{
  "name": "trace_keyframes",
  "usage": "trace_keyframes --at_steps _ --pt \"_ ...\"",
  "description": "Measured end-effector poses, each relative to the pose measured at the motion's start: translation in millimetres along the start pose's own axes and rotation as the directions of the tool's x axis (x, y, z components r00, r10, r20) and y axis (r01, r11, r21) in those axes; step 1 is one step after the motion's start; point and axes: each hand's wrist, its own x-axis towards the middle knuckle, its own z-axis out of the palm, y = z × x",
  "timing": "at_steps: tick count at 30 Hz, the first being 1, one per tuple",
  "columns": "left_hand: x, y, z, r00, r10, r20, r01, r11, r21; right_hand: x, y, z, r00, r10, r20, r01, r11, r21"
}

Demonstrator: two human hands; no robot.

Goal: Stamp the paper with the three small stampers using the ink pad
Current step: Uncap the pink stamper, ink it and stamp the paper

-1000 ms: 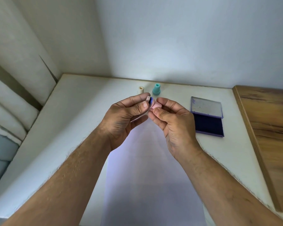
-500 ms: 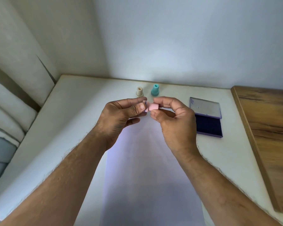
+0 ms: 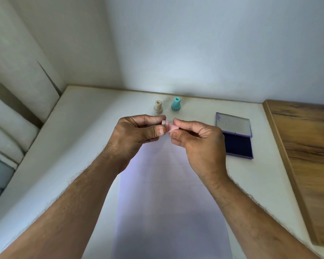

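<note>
Head camera looks down on a white bench [image 3: 94, 139] set into a corner, with both bare forearms reaching over a sheet of paper [image 3: 168, 202] that lies along the bench's middle toward its near edge. Left hand [image 3: 137, 135] and right hand [image 3: 198, 143] meet above the far end of the sheet, sharing a small pink stamper [image 3: 169, 127] held off the surface. The right grip is closed on the pink body, thumb on top and forefinger curled beneath. The left grip pinches the stamper's other end, where a dark ring shows; this looks like a cap or the inked face, though the part is too small to tell which. Near the bench's far edge stand two more stampers, upright and just beside each other: a beige stamper [image 3: 158, 107] on the left and a teal stamper [image 3: 176, 103] on the right. An ink pad [image 3: 238, 144] sits open toward the bench's right edge, its clear lid [image 3: 232, 125] folded back toward the far edge and the dark blue pad facing up. A wooden board [image 3: 307, 150] borders the bench's right edge.
</note>
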Motion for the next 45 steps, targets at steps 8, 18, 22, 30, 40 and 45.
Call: trace_keyframes --at_steps 8,18,22,30,40,45 --pt "-2.0 2.8 0.3 1.000 0.025 0.002 -0.025 0.999 0.035 3.2 -3.0 1.1 0.970 0.231 0.078 -0.242 0.950 0.197" --pt "-3.0 5.4 1.6 0.997 0.067 0.036 -0.073 0.975 0.211 -1.3 0.4 4.6 0.921 0.364 0.140 -0.388 0.893 0.228" --pt "-2.7 7.1 0.5 0.993 0.098 0.059 -0.110 0.956 0.271 -3.7 3.1 8.8 0.903 0.399 0.159 -0.429 0.856 0.288" --pt "-2.1 3.0 1.9 0.991 0.115 0.064 -0.129 0.949 0.287 -3.4 -0.9 5.4 0.875 0.432 0.219 -0.484 0.801 0.353" --pt "-3.9 0.9 9.1 0.991 0.134 0.015 -0.131 0.937 0.324 1.1 -6.4 -0.3 0.857 0.478 0.192 -0.500 0.680 0.536" --pt "-2.5 -1.1 16.0 0.985 0.143 -0.101 -0.101 0.935 0.340 6.5 -3.0 -3.0 0.879 0.468 0.090 -0.451 0.755 0.475"
